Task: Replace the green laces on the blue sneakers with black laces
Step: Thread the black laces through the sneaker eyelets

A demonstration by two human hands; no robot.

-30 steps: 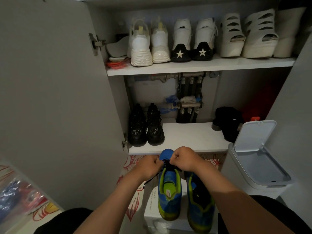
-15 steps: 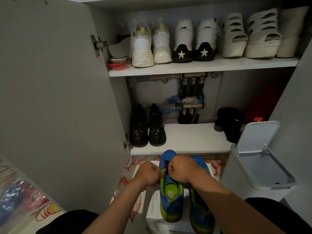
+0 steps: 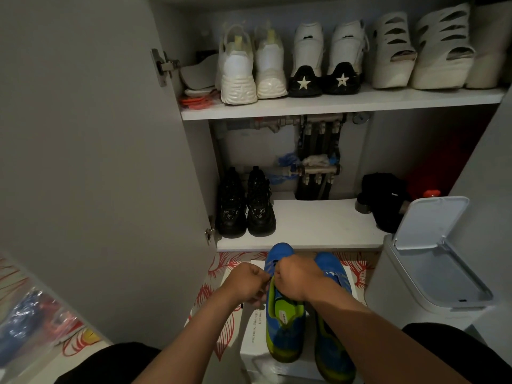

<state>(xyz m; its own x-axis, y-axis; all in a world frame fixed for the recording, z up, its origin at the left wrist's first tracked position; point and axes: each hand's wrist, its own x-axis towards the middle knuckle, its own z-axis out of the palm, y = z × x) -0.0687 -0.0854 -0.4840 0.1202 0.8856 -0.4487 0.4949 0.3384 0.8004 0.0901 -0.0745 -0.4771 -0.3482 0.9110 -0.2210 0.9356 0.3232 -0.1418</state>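
Both hands are curled tight, knuckles up, almost touching each other over the lacing of the nearer blue sneaker (image 3: 283, 327). The left hand (image 3: 246, 284) sits just off that shoe's left edge, and a short end of black lace (image 3: 242, 305) pokes out under it, so it seems to be pinching that. The right hand (image 3: 296, 278) is bunched over the tongue, its fingers tucked out of sight, and from here I cannot tell what they grip. Only this sneaker's blue toe shows beyond the knuckles, while its lime-green lining and heel run back between the two forearms. The second blue sneaker (image 3: 332, 353) lies alongside on the right, touching the first, with the right wrist crossing above it. Both shoes rest on a white box (image 3: 249, 345), toes pointing away from the person, and the box stands on a floor covering with red flower prints (image 3: 212, 293). Just past the toes is the lower shelf (image 3: 318, 220) of an open cupboard, with a pair of black boots (image 3: 245, 209) at its left end. To the right stands a white bin (image 3: 410, 295) with its lid up. Higher, the upper shelf (image 3: 346, 103) carries a row of white shoes (image 3: 238, 73). Far left, a clear plastic bag (image 3: 27, 320) of coloured things lies on the floor.
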